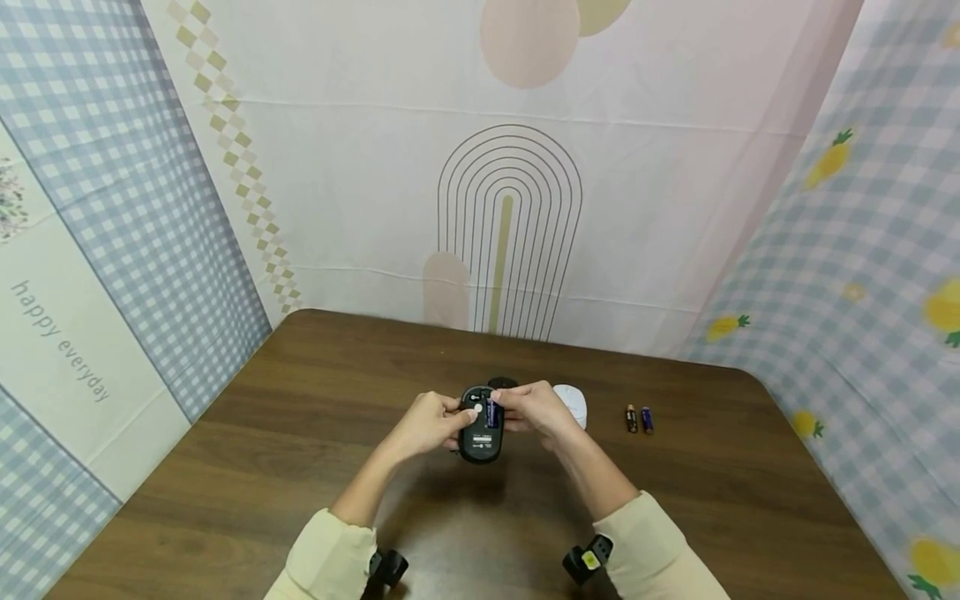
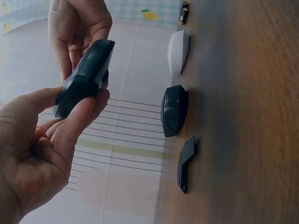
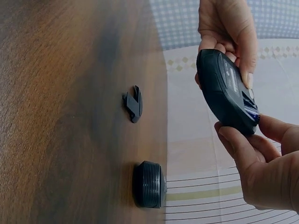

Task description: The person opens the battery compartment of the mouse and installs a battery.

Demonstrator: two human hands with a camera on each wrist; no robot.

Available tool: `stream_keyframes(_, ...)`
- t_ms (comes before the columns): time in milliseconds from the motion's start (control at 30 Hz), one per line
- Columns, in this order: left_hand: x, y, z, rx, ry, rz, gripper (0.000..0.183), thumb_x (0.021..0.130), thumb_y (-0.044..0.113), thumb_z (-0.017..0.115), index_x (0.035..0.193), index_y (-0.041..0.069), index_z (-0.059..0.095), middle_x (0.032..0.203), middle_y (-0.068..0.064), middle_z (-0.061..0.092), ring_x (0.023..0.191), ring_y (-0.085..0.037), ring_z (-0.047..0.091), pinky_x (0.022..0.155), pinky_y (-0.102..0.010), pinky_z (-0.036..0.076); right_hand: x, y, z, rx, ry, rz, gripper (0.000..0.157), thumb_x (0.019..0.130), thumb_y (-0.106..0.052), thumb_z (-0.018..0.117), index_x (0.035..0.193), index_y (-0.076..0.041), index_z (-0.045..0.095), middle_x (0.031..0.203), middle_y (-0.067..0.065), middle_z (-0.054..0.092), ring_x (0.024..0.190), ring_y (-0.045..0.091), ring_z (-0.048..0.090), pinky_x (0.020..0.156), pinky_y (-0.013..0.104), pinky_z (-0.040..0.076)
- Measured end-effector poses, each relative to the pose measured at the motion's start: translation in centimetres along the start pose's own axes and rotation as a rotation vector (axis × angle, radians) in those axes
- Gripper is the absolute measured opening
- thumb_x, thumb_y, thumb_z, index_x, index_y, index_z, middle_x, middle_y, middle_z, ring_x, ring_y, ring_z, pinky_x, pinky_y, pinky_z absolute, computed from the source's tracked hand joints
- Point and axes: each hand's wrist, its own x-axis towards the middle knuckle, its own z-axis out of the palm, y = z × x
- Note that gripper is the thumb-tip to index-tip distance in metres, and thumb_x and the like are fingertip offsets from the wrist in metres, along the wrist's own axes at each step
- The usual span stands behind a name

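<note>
Between my hands, above the table, is a black computer mouse (image 1: 477, 452) with its underside turned up. A purple-blue battery (image 1: 492, 415) shows in its open battery slot. My left hand (image 1: 424, 427) grips the left side, thumb lying on the underside near a round white spot. On the other side, my right hand (image 1: 542, 410) holds the mouse by its edge; the thumb touches the end of the battery (image 3: 252, 113) and the fingers curl beneath the body (image 3: 219, 93). In the left wrist view the slot faces away and is hidden.
On the wooden table (image 1: 300, 450), a second black mouse (image 2: 174, 112) and a white mouse (image 1: 572, 403) stand behind the hands. An angled black cover piece (image 3: 134, 105) lies near the second mouse. Two loose batteries (image 1: 647, 420) lie to the right. Patterned cloths hang around the table.
</note>
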Motion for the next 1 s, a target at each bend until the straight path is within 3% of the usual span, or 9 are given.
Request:
stream_keyframes(633,0.11,-0.26,0.09,-0.020,-0.010,-0.007,0.025,0.091,0.010,0.058,0.102,-0.011,0.064,0.078,-0.019,0.067,0.064,-0.023,0.067,0.056,-0.036,0.058,0.09,-0.18,0.24,-0.063,0.028,-0.014,0.026,0.088,-0.008,0.063,0.101,0.014,0.064,0.092,0.021,0.066,0.080,0.027,0.066,0.070,0.036,0.057)
stream_keyframes(833,0.16,-0.47,0.19,-0.003,-0.009,-0.007,0.024,0.091,0.012,0.058,0.099,-0.010,0.066,0.077,-0.018,0.067,0.063,-0.022,0.067,0.053,-0.033,0.057,-0.07,-0.04,0.69,-0.228,0.083,-0.088,0.025,0.088,-0.009,0.063,0.097,0.014,0.066,0.085,0.023,0.066,0.073,0.027,0.067,0.068,0.040,0.057)
stream_keyframes(1000,0.25,-0.67,0.28,0.002,-0.009,-0.011,0.024,0.091,0.013,0.059,0.096,-0.009,0.066,0.077,-0.018,0.068,0.063,-0.022,0.067,0.052,-0.030,0.057,-0.35,0.01,0.96,-0.440,0.134,-0.167,0.023,0.089,-0.014,0.062,0.094,0.008,0.069,0.080,0.017,0.068,0.063,0.020,0.066,0.054,0.029,0.057)
